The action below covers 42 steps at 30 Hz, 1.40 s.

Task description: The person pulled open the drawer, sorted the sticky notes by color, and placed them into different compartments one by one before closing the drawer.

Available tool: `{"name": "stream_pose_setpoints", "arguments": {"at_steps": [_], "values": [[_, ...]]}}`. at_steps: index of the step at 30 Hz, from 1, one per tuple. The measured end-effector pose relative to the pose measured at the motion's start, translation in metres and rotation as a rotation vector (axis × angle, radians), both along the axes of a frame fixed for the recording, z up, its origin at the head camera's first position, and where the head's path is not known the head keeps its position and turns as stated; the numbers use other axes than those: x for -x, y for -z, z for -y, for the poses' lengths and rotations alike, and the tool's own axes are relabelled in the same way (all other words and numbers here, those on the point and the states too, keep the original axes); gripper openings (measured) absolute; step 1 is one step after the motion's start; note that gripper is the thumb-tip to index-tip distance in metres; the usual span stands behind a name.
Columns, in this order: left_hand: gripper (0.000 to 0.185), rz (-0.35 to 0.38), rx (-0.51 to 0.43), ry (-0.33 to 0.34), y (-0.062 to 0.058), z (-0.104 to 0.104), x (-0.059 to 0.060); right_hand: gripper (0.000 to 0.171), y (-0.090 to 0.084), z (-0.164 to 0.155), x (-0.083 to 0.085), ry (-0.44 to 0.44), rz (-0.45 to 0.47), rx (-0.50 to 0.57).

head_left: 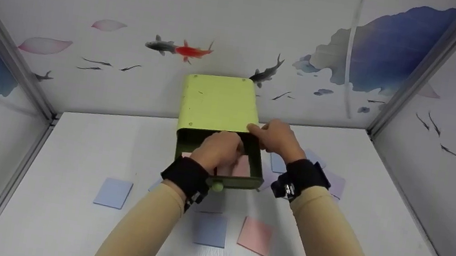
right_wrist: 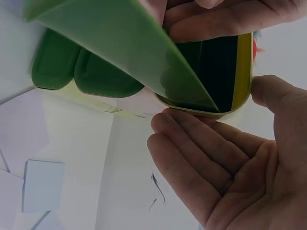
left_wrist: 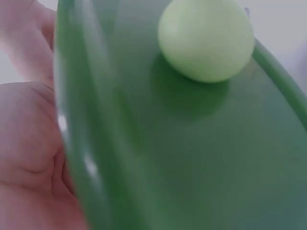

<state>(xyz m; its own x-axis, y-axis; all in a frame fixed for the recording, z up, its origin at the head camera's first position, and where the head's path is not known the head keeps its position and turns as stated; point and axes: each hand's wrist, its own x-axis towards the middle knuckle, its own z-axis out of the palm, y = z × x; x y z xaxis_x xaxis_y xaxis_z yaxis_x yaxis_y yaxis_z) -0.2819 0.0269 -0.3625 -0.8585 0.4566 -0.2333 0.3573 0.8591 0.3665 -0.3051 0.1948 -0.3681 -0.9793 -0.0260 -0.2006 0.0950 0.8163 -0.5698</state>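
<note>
A yellow-green drawer cabinet (head_left: 219,104) stands against the back wall. Its top green drawer is pulled out, and its front panel (right_wrist: 115,48) carries a round pale-green knob (left_wrist: 206,40). My left hand (head_left: 218,148) reaches down into that drawer, close by pink square notes (head_left: 243,166). The drawer front hides its fingertips, so I cannot tell whether it pinches a note. At the cabinet's right front corner my right hand (head_left: 277,139) rests its thumb on the top edge. Its lightly bent fingers (right_wrist: 192,153) lie along the cabinet's side.
Two green drawers (right_wrist: 103,74) below the top one are shut. On the white table lie blue squares (head_left: 113,193) at the left and front, a pink square (head_left: 255,236) at the front, and lilac squares (head_left: 334,184) on the right. Printed walls enclose the back and sides.
</note>
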Motion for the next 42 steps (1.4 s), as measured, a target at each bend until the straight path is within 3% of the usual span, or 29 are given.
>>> {"name": "stream_pose_setpoints", "arguments": {"at_steps": [11,17,24,28,33,37,42], "values": [[0.025,0.029,-0.004,-0.051,-0.027,0.028,0.005,0.052,0.0,-0.001,0.002,0.029,0.053,0.014],[0.029,-0.015,-0.045,-0.058,-0.038,0.051,0.009,0.051,-0.001,-0.001,0.002,0.039,0.07,0.018],[0.037,-0.052,-0.065,-0.129,-0.05,0.086,0.014,0.052,0.0,-0.002,0.001,0.023,0.035,0.01],[0.043,-0.077,-0.053,-0.232,-0.048,0.105,0.019,0.051,0.001,0.0,0.001,0.026,0.038,0.014],[0.047,-0.128,0.005,-0.363,-0.034,0.116,0.026,0.052,0.0,0.001,0.002,0.031,0.043,0.007],[0.05,-0.093,0.003,-0.394,-0.024,0.118,0.03,0.052,0.0,0.001,0.002,0.034,0.053,0.01],[0.063,-0.024,-0.042,-0.385,-0.017,0.118,0.035,0.052,0.0,0.001,0.002,0.045,0.065,0.013]]}}
